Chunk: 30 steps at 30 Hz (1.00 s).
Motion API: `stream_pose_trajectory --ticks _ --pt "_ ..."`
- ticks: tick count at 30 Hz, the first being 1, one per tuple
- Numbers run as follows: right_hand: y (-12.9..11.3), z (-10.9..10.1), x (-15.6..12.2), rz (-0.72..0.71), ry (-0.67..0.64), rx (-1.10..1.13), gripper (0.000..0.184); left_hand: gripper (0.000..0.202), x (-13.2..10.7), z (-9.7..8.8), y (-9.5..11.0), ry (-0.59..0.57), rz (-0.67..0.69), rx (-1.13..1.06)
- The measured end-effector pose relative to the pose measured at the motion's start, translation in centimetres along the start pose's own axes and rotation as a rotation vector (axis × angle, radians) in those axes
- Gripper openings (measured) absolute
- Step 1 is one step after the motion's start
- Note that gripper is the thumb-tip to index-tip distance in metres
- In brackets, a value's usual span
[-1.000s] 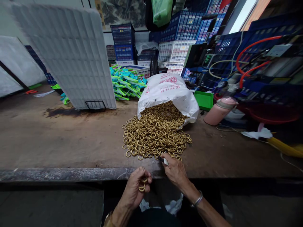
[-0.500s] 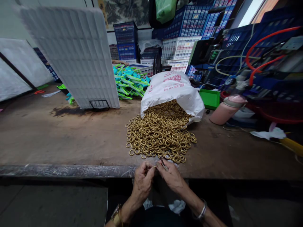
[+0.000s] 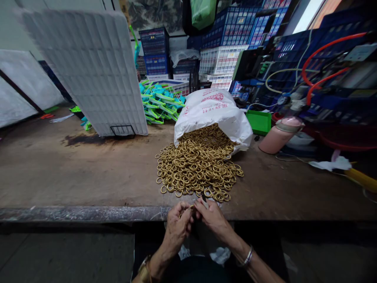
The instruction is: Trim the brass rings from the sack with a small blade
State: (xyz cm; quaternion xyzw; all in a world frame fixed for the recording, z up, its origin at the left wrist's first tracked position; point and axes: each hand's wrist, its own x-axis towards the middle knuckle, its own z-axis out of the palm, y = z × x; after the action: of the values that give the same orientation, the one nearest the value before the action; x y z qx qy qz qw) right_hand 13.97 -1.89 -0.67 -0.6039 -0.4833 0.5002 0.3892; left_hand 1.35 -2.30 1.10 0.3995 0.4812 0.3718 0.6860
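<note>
My left hand [image 3: 177,222] is closed around a gold-coloured ring [image 3: 192,207], mostly hidden by the fingers, at the table's front edge. Beside it, my right hand [image 3: 214,217] pinches a small, thin tool with a dark tip and a pale lower part [image 3: 204,200]; it looks like a small blade, though its kind is not clear. The fingertips of both hands meet at the ring. Just beyond them lies a heap of gold-coloured rings [image 3: 197,169], spilling from the mouth of a white sack [image 3: 210,104] with red print that lies on its side.
A tall white ribbed panel [image 3: 88,74] stands on the wooden table [image 3: 88,173] at left. Behind it are green and teal plastic pieces [image 3: 160,102]. To the right are a green tray [image 3: 259,122], a pink bottle [image 3: 279,135] and red hoses [image 3: 312,84]. Stacked crates [image 3: 224,59] fill the back.
The tool in my right hand now points more upright, and the ring shows more between my fingers. A green and teal piece has risen beside the white panel at the back.
</note>
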Motion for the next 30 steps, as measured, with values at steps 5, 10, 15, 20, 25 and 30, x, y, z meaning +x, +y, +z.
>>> stream_pose_trajectory --ticks 5,10,15,20,25,30 --pt "-0.4 -0.1 0.0 -0.090 0.035 -0.140 0.028 0.032 0.0 -0.4 -0.5 -0.069 -0.004 -0.031" --pt "-0.4 0.0 -0.2 -0.115 0.011 -0.116 0.026 0.035 0.1 -0.6 -1.0 -0.119 -0.044 -0.127" --pt "-0.7 -0.1 -0.1 -0.096 -0.020 -0.090 0.027 0.032 -0.1 -0.6 -0.9 -0.151 -0.055 -0.189" --pt "-1.0 -0.3 -0.5 -0.141 -0.003 -0.257 0.027 0.033 -0.1 -0.5 -0.9 -0.106 -0.059 -0.208" --pt "-0.5 -0.1 -1.2 -0.259 -0.080 -0.529 0.015 0.034 -0.1 -0.6 -0.7 -0.082 -0.006 -0.157" --pt "-0.2 0.0 -1.3 -0.248 -0.107 -0.743 0.026 0.037 -0.3 -0.4 -0.3 -0.025 -0.002 -0.075"
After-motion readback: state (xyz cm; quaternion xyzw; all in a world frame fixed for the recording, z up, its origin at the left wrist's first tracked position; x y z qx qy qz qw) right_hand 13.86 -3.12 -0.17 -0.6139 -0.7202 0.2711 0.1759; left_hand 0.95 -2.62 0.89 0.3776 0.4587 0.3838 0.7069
